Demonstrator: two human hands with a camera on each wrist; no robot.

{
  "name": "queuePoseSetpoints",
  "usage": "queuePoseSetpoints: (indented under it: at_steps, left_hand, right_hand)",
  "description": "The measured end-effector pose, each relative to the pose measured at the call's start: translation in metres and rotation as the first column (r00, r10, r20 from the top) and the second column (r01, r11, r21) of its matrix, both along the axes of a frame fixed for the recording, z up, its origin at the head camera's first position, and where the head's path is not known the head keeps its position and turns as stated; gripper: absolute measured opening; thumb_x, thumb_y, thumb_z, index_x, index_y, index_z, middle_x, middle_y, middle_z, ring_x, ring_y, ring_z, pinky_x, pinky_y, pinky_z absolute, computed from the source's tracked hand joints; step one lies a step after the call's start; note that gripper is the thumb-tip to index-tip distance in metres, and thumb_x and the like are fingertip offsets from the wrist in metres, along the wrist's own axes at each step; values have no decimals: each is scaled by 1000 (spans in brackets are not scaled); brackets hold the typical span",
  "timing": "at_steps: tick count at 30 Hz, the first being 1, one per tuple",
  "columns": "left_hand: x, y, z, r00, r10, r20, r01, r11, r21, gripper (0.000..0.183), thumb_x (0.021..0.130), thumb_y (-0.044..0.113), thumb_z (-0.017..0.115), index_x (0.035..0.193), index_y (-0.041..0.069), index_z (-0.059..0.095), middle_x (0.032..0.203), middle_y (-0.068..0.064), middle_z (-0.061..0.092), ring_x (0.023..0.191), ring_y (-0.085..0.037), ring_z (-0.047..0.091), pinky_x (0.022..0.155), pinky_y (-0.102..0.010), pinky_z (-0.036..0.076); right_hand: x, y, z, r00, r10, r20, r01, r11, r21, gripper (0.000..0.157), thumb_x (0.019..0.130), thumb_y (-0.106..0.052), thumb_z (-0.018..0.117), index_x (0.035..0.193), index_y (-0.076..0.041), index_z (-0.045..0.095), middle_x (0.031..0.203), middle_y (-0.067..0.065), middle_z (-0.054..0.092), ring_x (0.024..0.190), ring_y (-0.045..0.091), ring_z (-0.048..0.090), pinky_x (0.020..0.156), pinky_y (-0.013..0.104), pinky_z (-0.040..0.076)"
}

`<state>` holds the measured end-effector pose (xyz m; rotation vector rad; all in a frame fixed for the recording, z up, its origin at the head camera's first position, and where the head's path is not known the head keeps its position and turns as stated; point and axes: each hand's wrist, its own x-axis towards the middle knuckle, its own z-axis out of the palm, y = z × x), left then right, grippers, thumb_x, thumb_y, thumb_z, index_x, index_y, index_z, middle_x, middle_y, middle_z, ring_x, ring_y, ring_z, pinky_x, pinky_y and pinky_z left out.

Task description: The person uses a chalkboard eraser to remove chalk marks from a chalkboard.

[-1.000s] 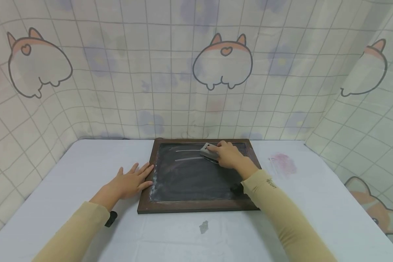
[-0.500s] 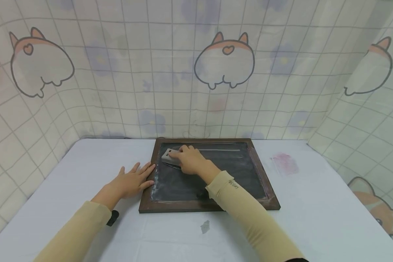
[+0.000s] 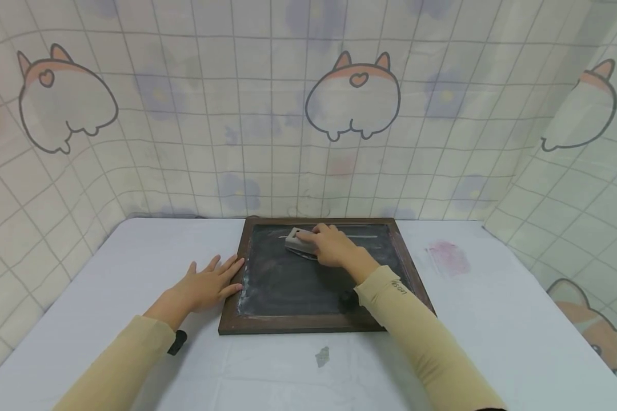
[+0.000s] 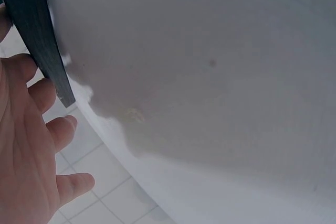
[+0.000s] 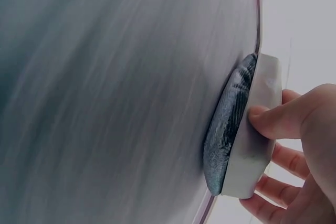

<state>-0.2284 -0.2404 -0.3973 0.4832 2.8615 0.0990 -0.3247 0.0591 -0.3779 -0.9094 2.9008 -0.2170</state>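
At far L, white grid-print fabric backdrop w/ rounded corgi outlines (image 3: pixel 68 108) hangs behind a white-covered table (image 3: pixel 108 274). Near L, a beige long sleeve (image 3: pixel 118 359) runs in diagonally, w/ a small black piece (image 3: pixel 177 342) under the wrist. Beyond it the left hand (image 3: pixel 204 288) lies palm down, fingers spread & pointing R, tips on the L rail of the dark brown wooden frame (image 3: pixel 288 325); the L wrist view shows its fingers splayed by the board's dark edge.

Mid-table, the frame holds a black rectangular chalkboard panel (image 3: pixel 288 294). In it: cloudy chalk residue, whitest along the L edge, & a thin white chalk line (image 3: pixel 362 236) near the far rail, partly hidden by the hand.

On the far part of the panel, L of centre, sits a pale grey block eraser (image 3: pixel 299 242), ribbed dark pad facing the board. The right hand (image 3: pixel 334 245) pinches it b/w thumb & fingers, reaching in from near R; the R wrist view shows thumb on one side, other fingers round the opp. side. Forearm in beige sleeve w/ small dark lettering (image 3: pixel 399 287) slants across the panel's R half & near R frame corner.

Nr centre of the table, a grey-green patch (image 3: pixel 322 356); far R, a pink smudge (image 3: pixel 448 258).
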Motion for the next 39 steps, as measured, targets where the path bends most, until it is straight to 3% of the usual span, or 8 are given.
queuePoseSetpoints:
  at_steps: [6,11,17,23,28,39]
  left_hand:
    - [-2,-3,-2,1000,-4,-5,3,1000,-15,70,110,51,38,165,11,21,169,-14,20,151,-47,20,111,-79,12]
    - [-2,-4,-4,1000,1,-4,-1,1000,-4,70,110,51,38,165,10,22,169,-14,20,151,-47,20,111,-79,12]
    - [-1,-3,-4,1000,-1,-10,1,1000,4,70,110,50,39,165,10,22,169,-15,21,151,-47,21,111,-79,12]
    - [-2,-3,-5,1000,-4,-9,4,1000,-2,70,110,51,38,165,11,21,169,-14,20,151,-47,21,111,-79,12]
    - [-2,-4,-3,1000,-9,-13,9,1000,1,70,110,50,38,165,10,21,169,-14,20,151,-48,21,110,-80,12]
    - [-4,-3,-6,1000,-15,-20,15,1000,10,70,110,50,39,165,10,22,169,-15,21,151,-47,21,110,-80,12]
  right_hand:
    - [-7,58,1,997,-71,35,74,995,-73,60,102,-2,60,158,-19,44,147,24,46,128,46,48,97,56,47]
    - [-10,101,2,994,-113,8,114,989,-90,60,99,0,61,155,-13,47,143,30,46,124,52,50,96,60,48]
    - [-9,132,1,989,-145,1,144,984,-102,60,97,3,60,154,-9,47,138,34,48,116,52,53,83,54,49]
    - [-8,127,1,986,-161,-36,158,985,-72,60,96,2,59,154,-10,48,138,33,48,116,52,52,77,55,49]
    - [-6,114,3,984,-176,-31,173,983,-64,60,98,0,60,156,-11,46,141,33,47,120,52,51,83,56,50]
    - [-2,53,0,990,-138,24,140,988,-60,60,102,-5,60,158,-20,43,148,25,44,129,45,47,100,57,45]
